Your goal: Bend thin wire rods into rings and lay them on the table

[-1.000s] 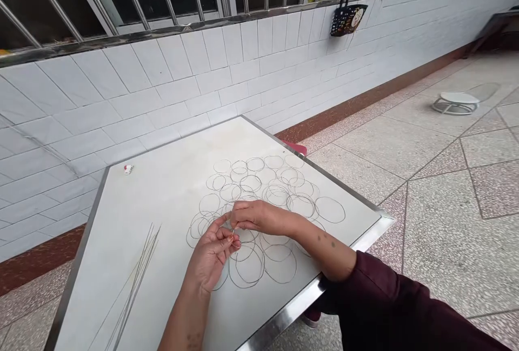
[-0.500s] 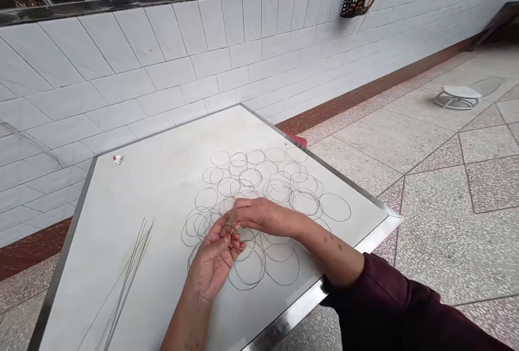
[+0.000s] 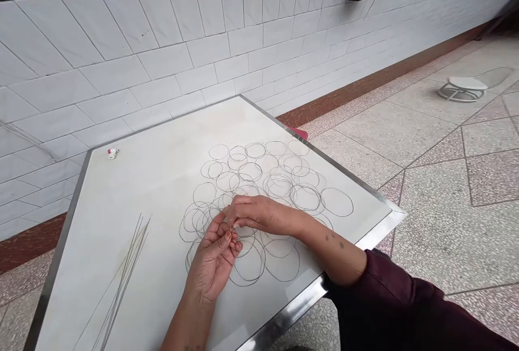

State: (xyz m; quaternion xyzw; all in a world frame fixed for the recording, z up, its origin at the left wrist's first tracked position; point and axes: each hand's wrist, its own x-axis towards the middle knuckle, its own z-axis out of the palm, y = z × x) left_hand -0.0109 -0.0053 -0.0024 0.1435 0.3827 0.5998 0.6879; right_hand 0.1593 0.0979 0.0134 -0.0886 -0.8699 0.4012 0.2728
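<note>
Holds a thin wire [image 3: 231, 229] just above the near part of the table [image 3: 170, 189]. Pinches it between thumb and fingers of the left hand [image 3: 214, 259], palm turned up, and from above with the bent fingertips of the right hand [image 3: 253, 213], apparently to steady so slight a thing from two sides. Cannot tell how the wire runs behind the knuckles. Below, over the table's middle and right, overlapping wire rings [image 3: 291, 196], laid flat perhaps to avoid tangling. Rests, seemingly for support, the right forearm across the table's near edge, with a dark red sleeve [image 3: 389, 280] beyond it. On the table's left side, straight wires [image 3: 125, 280] in a loose bundle, likely kept apart from the rings and within easy reach. At the table's far left corner, a small white-and-pink object [image 3: 113, 153], too small to identify. Behind the table, a tiled wall [image 3: 162, 64]; well off to its right, a low stool [image 3: 468, 84].
</note>
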